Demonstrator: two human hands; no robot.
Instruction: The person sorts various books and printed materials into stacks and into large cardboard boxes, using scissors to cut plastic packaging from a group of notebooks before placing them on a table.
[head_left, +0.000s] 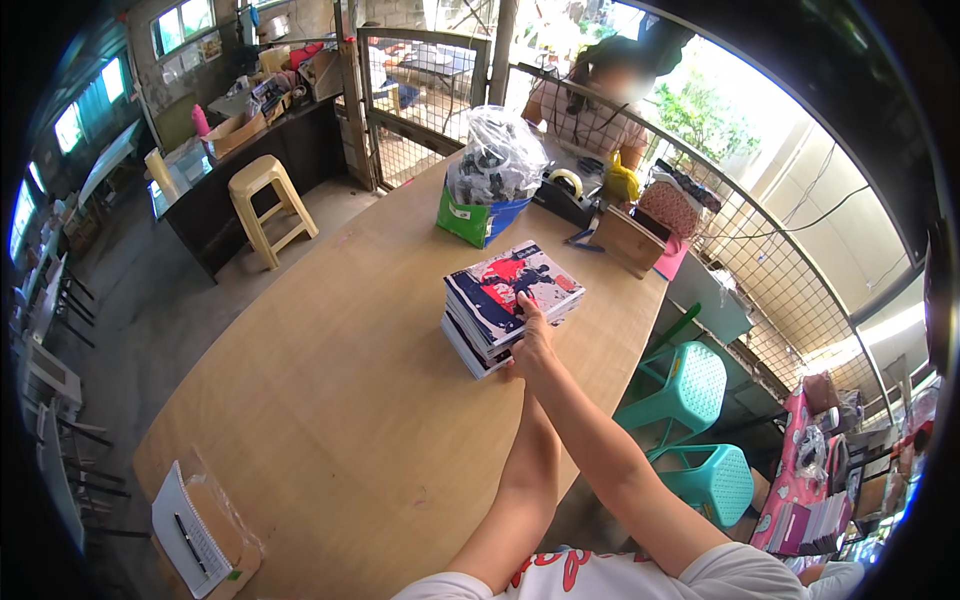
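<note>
Head view check.

A: Left to right? Spiral notebook (pixel 190 540), then the stack of booklets (pixel 508 305) mid-table (pixel 330 400).

B: Right hand (pixel 532 345) grips the stack's near edge; left hand hidden behind it, state unknown. Recommended: square edges, lift evenly.

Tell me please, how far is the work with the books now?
Done: a stack of books stands piled on the wooden table. In hand: the right hand rests on the stack's near edge, with the left hand hidden behind it. Left: the clear bag of items behind looks untouched.
</note>
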